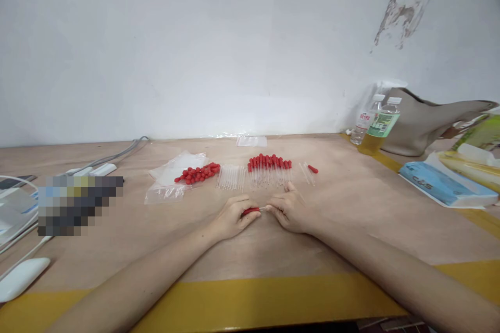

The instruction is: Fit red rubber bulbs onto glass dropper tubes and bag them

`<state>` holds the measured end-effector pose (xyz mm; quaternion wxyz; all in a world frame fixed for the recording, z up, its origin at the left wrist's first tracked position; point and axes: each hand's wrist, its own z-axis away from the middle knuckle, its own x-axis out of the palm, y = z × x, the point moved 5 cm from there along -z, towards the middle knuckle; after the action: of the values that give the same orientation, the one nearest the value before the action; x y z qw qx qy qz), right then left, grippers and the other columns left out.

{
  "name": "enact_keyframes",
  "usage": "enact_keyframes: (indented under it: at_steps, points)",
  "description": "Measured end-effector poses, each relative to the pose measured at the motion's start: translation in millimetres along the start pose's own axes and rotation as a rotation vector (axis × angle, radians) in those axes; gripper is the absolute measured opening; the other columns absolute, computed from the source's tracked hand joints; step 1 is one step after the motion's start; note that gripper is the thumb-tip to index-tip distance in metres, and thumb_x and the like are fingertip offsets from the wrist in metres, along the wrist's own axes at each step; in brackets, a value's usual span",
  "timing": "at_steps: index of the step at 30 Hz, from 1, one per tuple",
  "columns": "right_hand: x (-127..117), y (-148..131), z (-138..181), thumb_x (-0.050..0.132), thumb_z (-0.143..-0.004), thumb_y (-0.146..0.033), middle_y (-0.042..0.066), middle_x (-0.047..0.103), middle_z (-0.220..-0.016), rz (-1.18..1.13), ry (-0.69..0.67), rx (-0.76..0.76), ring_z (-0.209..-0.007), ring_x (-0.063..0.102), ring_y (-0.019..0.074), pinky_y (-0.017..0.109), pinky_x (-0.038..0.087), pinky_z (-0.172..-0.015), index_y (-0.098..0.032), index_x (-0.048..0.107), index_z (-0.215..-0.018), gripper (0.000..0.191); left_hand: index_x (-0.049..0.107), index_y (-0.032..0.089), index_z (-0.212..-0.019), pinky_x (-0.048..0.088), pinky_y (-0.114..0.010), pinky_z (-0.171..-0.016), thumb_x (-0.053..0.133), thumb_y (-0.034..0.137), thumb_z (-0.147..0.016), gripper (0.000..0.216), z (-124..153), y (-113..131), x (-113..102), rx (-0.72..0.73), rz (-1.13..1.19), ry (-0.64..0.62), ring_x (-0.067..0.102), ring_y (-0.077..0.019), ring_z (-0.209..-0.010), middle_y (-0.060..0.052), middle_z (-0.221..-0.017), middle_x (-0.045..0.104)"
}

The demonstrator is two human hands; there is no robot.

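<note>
My left hand is closed in a pinch on a red rubber bulb. My right hand is closed on a thin clear glass tube whose end meets the bulb. Both hands rest on the brown table near its middle. Just beyond them lie a pile of loose red bulbs, a row of bare glass tubes and a row of droppers with red bulbs fitted. One more dropper lies apart to the right.
Clear plastic bags lie left of the bulbs and a small bag by the wall. Two bottles, a beige bag and packets stand right. Cables and white devices sit left. A yellow strip marks the table's near edge.
</note>
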<state>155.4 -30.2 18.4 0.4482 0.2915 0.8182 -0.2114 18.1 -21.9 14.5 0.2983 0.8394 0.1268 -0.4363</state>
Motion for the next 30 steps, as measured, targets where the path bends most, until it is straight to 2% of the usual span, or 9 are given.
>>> enact_keyframes:
  at_steps: [7,13,18,21,22,24,27,30]
  points:
    - [7,-2,-2,0.032,-0.088,-0.025,-0.001,0.062,-0.064,-0.118,-0.1,0.095,-0.054,0.046,0.0092,0.031,0.022,-0.074,-0.017,0.054,-0.064,0.034,0.06,0.015,-0.083,0.039,-0.022,-0.06,0.043,0.03,-0.084,0.023,0,2,1,0.014,-0.021,-0.003,0.05,-0.0117,-0.064,-0.003,-0.071,0.055]
    - [9,2,-3,0.029,-0.089,-0.025,-0.004,0.06,-0.059,-0.199,-0.157,0.135,-0.051,0.046,0.0077,0.033,0.024,-0.077,-0.018,0.054,-0.064,0.036,0.061,0.015,-0.085,0.039,-0.022,-0.06,0.042,0.029,-0.085,0.023,0,3,0,0.035,-0.035,0.022,0.05,-0.0113,-0.063,-0.003,-0.07,0.055]
    - [-4,-5,-6,0.032,-0.088,-0.027,0.0,0.062,-0.069,-0.148,-0.19,0.074,-0.063,0.052,0.012,0.035,0.028,-0.079,-0.019,0.057,-0.07,0.032,0.06,0.016,-0.089,0.041,-0.023,-0.063,0.044,0.031,-0.084,0.022,-1,2,-3,0.043,0.001,-0.001,0.051,-0.0119,-0.067,-0.003,-0.075,0.057]
    - [-18,1,-6,0.039,-0.084,-0.028,0.003,0.063,-0.076,-0.155,-0.183,0.064,-0.07,0.053,0.0145,0.029,0.034,-0.07,-0.019,0.059,-0.074,0.024,0.054,0.02,-0.106,0.043,-0.026,-0.07,0.051,0.036,-0.079,0.031,1,-1,-11,-0.006,0.024,0.032,0.052,-0.015,-0.08,-0.005,-0.092,0.056]
    - [-22,10,-6,0.04,-0.083,-0.028,0.003,0.063,-0.075,-0.168,-0.175,0.113,-0.067,0.053,0.0143,0.027,0.035,-0.065,-0.019,0.059,-0.073,0.023,0.05,0.021,-0.111,0.043,-0.028,-0.072,0.054,0.038,-0.077,0.038,3,-2,-14,-0.031,0.019,0.049,0.051,-0.0166,-0.084,-0.006,-0.098,0.055]
    - [-30,40,-6,0.04,-0.082,-0.026,0.003,0.061,-0.067,-0.192,-0.14,0.307,-0.06,0.052,0.0131,0.023,0.034,-0.056,-0.017,0.059,-0.069,0.024,0.045,0.023,-0.117,0.044,-0.029,-0.072,0.055,0.037,-0.076,0.045,6,-5,-19,-0.08,0.0,0.072,0.05,-0.0185,-0.09,-0.007,-0.105,0.051]
    - [-40,95,-5,0.045,-0.077,-0.03,0.002,0.058,-0.057,-0.154,-0.044,0.708,-0.055,0.052,0.0131,0.022,0.034,-0.05,-0.015,0.057,-0.061,0.025,0.046,0.023,-0.115,0.044,-0.028,-0.07,0.052,0.031,-0.078,0.039,9,-8,-21,-0.111,-0.013,0.065,0.05,-0.0174,-0.086,-0.007,-0.104,0.051]
    - [-35,129,-8,0.051,-0.072,-0.033,0.003,0.059,-0.056,-0.187,-0.02,0.943,-0.051,0.052,0.0128,0.022,0.035,-0.049,-0.014,0.061,-0.071,0.022,0.049,0.022,-0.112,0.044,-0.028,-0.069,0.05,0.029,-0.079,0.033,9,-9,-19,-0.104,-0.004,0.038,0.05,-0.0159,-0.081,-0.007,-0.102,0.051]
